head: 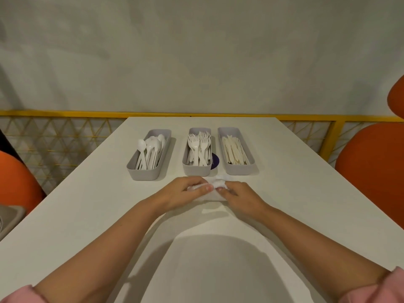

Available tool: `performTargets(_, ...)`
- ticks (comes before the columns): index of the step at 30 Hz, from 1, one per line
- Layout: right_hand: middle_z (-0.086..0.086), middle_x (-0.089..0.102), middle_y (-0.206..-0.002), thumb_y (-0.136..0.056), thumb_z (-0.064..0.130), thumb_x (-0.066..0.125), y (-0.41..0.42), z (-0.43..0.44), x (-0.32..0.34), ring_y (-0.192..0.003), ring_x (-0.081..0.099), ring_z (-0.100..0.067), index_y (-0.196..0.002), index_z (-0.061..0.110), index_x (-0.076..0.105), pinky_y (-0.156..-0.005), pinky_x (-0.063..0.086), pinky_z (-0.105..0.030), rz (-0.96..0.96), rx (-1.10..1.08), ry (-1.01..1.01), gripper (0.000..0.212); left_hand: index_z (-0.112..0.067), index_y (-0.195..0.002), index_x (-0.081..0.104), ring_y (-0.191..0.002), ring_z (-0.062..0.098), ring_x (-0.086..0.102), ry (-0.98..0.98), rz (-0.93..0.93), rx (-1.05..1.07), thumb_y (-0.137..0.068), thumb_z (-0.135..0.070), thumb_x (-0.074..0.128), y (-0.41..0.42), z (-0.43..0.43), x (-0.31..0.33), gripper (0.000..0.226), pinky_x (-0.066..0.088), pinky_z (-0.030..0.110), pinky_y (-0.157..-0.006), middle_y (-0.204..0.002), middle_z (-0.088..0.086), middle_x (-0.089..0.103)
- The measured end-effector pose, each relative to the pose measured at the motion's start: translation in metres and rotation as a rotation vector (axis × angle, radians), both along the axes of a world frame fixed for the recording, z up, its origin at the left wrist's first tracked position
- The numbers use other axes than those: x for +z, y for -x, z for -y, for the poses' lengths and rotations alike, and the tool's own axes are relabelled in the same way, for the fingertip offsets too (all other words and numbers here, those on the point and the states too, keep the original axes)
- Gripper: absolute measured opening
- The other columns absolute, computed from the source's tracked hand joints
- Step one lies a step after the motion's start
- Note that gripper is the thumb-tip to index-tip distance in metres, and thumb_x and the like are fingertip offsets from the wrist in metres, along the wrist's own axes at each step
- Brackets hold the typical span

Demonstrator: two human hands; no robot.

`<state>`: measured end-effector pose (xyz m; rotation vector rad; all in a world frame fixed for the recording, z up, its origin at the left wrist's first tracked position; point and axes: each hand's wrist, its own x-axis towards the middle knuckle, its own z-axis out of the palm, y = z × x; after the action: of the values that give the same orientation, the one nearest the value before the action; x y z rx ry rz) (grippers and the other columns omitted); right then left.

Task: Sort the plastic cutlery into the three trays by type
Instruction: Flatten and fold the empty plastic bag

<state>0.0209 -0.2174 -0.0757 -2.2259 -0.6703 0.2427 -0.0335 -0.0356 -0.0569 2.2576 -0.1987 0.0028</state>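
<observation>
Cutlery sits sorted in three grey trays: spoons point(150, 150) left of the fork tray point(197, 169), forks point(198, 149) inside it, knives point(234, 152) right. Just nearer than it, both hands' fingers point(207, 187) pinch a crumpled white tissue point(218, 184) on the counter point(87, 215), seemingly tidying up.

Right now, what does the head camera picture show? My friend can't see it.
Two hands, left hand and right hand, hold a crumpled white wrapper on a white table. Behind stand three grey trays: spoons, forks, knives.
</observation>
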Motion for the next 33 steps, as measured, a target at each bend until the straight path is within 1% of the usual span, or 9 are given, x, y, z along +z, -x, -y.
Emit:
performTargets(4, -0.021, 0.063, -0.097, -0.099, 0.024, 0.042, -0.02, -0.009, 0.007, -0.09, 0.059, -0.033, -0.102, -0.008, 0.058, -0.068, 0.034, -0.028, 0.009, -0.089, -0.035, 0.036, -0.033, -0.093, 0.062, -0.078, 0.008, 0.06, 0.052, -0.06, 0.106, -0.08, -0.035, 0.07, -0.004, -0.006, -0.011, 0.016, 0.045, 0.017, -0.067, -0.087, -0.011, 0.063)
performTargets(8, 0.0, 0.051, -0.083, -0.098, 0.011, 0.041, -0.031, -0.023, 0.007, -0.085, 0.048, -0.02, -0.117, 0.003, 0.051, -0.068, 0.032, -0.023, 0.027, -0.224, -0.052, 0.023, -0.009, -0.1, 0.066, -0.08, 0.019, 0.054, 0.136, -0.013, 0.283, -0.094, -0.024, 0.052, -0.021, 0.0, -0.017, 0.022, 0.04, 0.028, -0.071, -0.088, 0.003, 0.064)
performTargets(11, -0.009, 0.057, -0.104, -0.096, 0.005, 0.038, -0.035, -0.031, -0.001, -0.091, 0.053, -0.023, -0.124, 0.011, 0.049, -0.076, 0.042, -0.029, 0.11, -0.28, 0.054, 0.031, -0.008, -0.105, 0.066, -0.082, 0.019, 0.054, 0.07, -0.014, 0.386, -0.096, -0.021, 0.047, -0.032, 0.004, -0.02, 0.025, 0.039, 0.023, -0.063, -0.09, 0.004, 0.063)
performTargets(14, -0.011, 0.054, -0.121, -0.098, 0.012, 0.035, -0.036, -0.035, -0.009, -0.104, 0.056, -0.027, -0.115, 0.006, 0.056, -0.083, 0.045, -0.035, 0.223, -0.303, 0.227, 0.028, -0.009, -0.083, 0.061, -0.078, 0.021, 0.05, -0.029, -0.005, 0.467, -0.095, -0.018, 0.047, -0.039, 0.007, -0.024, 0.021, 0.032, 0.019, -0.054, -0.079, 0.003, 0.057)
performTargets(17, -0.01, 0.052, -0.121, -0.1, 0.041, 0.028, -0.033, -0.038, -0.009, -0.104, 0.057, -0.029, -0.114, 0.004, 0.057, -0.081, 0.044, -0.036, 0.242, -0.329, 0.312, 0.049, -0.015, -0.061, 0.043, -0.071, 0.024, 0.047, -0.104, 0.026, 0.527, -0.092, -0.015, 0.049, -0.041, 0.008, -0.029, 0.032, 0.028, 0.025, -0.052, -0.063, 0.001, 0.048)
performTargets(23, -0.009, 0.044, -0.13, -0.093, 0.049, 0.042, -0.036, -0.033, -0.02, -0.123, 0.038, -0.026, -0.123, 0.007, 0.053, -0.095, 0.037, -0.035, 0.31, -0.279, 0.392, 0.053, -0.008, -0.107, 0.053, -0.078, 0.021, 0.05, -0.134, 0.109, 0.558, -0.092, -0.018, 0.053, -0.039, 0.001, -0.039, 0.018, 0.035, 0.027, -0.066, -0.085, 0.006, 0.056)
performTargets(26, -0.012, 0.05, -0.12, -0.095, 0.041, 0.044, -0.036, -0.032, -0.02, -0.116, 0.042, -0.027, -0.115, 0.006, 0.056, -0.092, 0.036, -0.035, 0.322, -0.255, 0.323, 0.042, -0.009, -0.112, 0.05, -0.086, 0.023, 0.05, -0.264, 0.274, 0.523, -0.088, -0.01, 0.057, -0.03, 0.002, -0.043, 0.025, 0.041, 0.031, -0.071, -0.093, 0.004, 0.05)
performTargets(30, -0.006, 0.052, -0.081, -0.094, 0.033, 0.05, -0.031, -0.034, -0.014, -0.08, 0.05, -0.024, -0.08, 0.012, 0.044, -0.065, 0.035, -0.03, 0.167, -0.244, 0.016, 0.026, -0.006, -0.105, 0.059, -0.098, 0.022, 0.047, -0.388, 0.632, 0.331, -0.083, -0.008, 0.06, -0.018, 0.005, -0.039, 0.021, 0.044, 0.034, -0.086, -0.106, 0.007, 0.055)
performTargets(33, 0.003, 0.044, -0.069, -0.093, 0.029, 0.054, -0.027, -0.037, -0.002, -0.07, 0.044, -0.017, -0.066, 0.021, 0.034, -0.056, 0.032, -0.025, 0.109, -0.196, -0.112, 0.034, -0.011, -0.126, 0.049, -0.114, 0.012, 0.039, -0.419, 0.527, 0.122, -0.081, -0.031, 0.065, -0.011, 0.014, -0.035, 0.051, 0.03, 0.017, -0.098, -0.125, 0.0, 0.048)
